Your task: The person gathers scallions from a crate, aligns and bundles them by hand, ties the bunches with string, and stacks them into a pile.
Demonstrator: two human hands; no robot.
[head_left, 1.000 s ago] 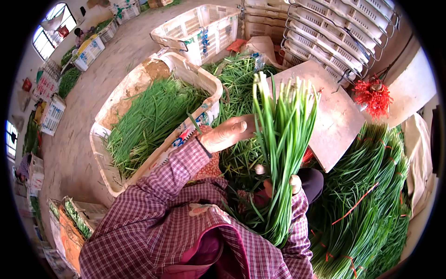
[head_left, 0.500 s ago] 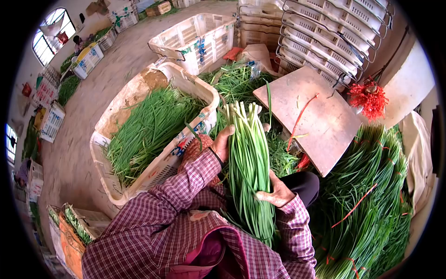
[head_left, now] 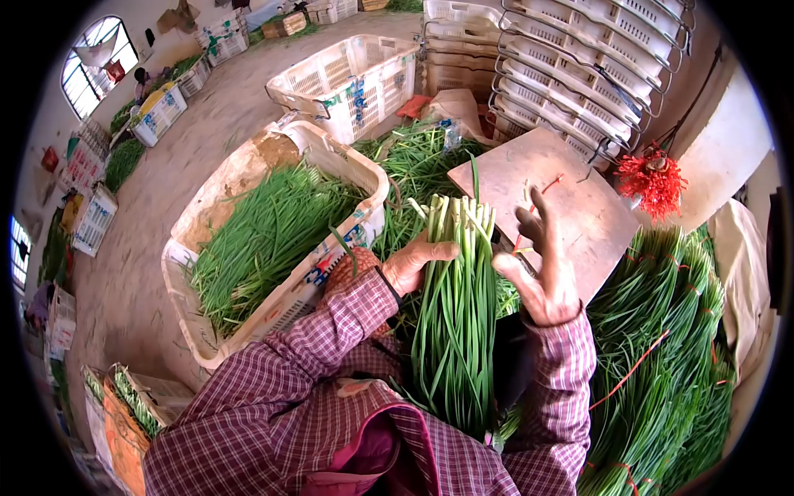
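A thick bunch of garlic chives (head_left: 456, 322) stands upright before my body, pale cut stems at the top and green leaves hanging down. My left hand (head_left: 413, 263) is closed around it just below the stem ends, with the thumb across the front. To the right of the bunch, my right hand (head_left: 546, 269) is raised off it with the fingers apart, in front of the board (head_left: 571, 198). A red tie (head_left: 542, 202) lies on that board near my fingertips. I cannot make out anything in the right hand.
At left stands a white crate (head_left: 376, 186) of loose chives. Tied bunches (head_left: 653, 331) are piled at right, beneath a hanging cluster of red ties (head_left: 652, 183). Stacked crates (head_left: 571, 74) rise behind the board. Another white crate (head_left: 347, 83) stands farther back.
My right hand has let go of the bunch's lower leaves and moved up and right toward the board, opening. The left hand has shifted slightly right with the bunch, its thumb now across the stems.
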